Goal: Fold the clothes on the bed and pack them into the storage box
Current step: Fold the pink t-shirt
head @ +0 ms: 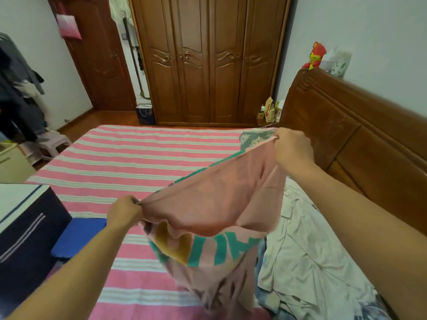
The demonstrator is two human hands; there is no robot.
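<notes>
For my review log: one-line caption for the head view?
Both hands, left hand and right hand, hold a pink printed cotton garment above the pink-striped bed sheet.

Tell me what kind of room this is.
Most likely a home bedroom: a bed with a striped pink sheet, a carved wooden headboard, and a tall wooden wardrobe against the far wall.

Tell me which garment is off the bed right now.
The pink garment with teal lettering: the left hand and right hand pinch its edge and hold it up. The pale clothes lie crumpled on the bed.
</notes>
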